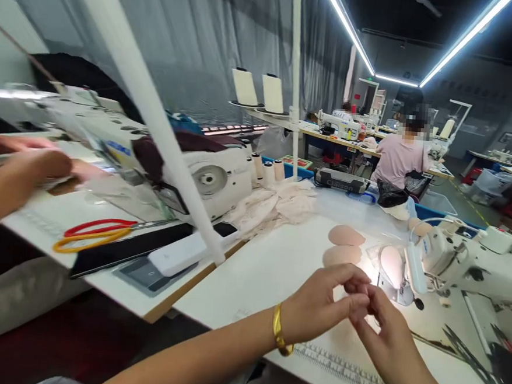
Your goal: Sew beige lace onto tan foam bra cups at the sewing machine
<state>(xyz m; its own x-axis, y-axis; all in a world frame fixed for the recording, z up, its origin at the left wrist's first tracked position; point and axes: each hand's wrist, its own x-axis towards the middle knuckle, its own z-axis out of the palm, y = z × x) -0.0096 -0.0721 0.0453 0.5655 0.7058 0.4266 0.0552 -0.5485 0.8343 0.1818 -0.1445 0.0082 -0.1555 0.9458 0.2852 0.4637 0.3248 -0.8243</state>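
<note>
My left hand [318,304], with a gold bracelet [278,328] at its wrist, meets my right hand [382,329] above the white table [241,284]. The fingertips of both are pinched together; whatever lies between them is too small or hidden to name. Just beyond my hands, two beige oval pads [346,236] lie on the table. Another pale pad [391,266] sits in the lamp light at the bed of the sewing machine [462,256], close to my right hand. Under my wrists runs a printed ruler strip [340,366] along the table's near edge.
Black tweezers or snips [468,354] lie at right. At left, a co-worker's hands [42,168] are at another sewing machine [213,177], near red and yellow-handled scissors [95,233] and a phone [153,275]. A white post [156,120] stands between. Lace fabric [276,205] lies at the back.
</note>
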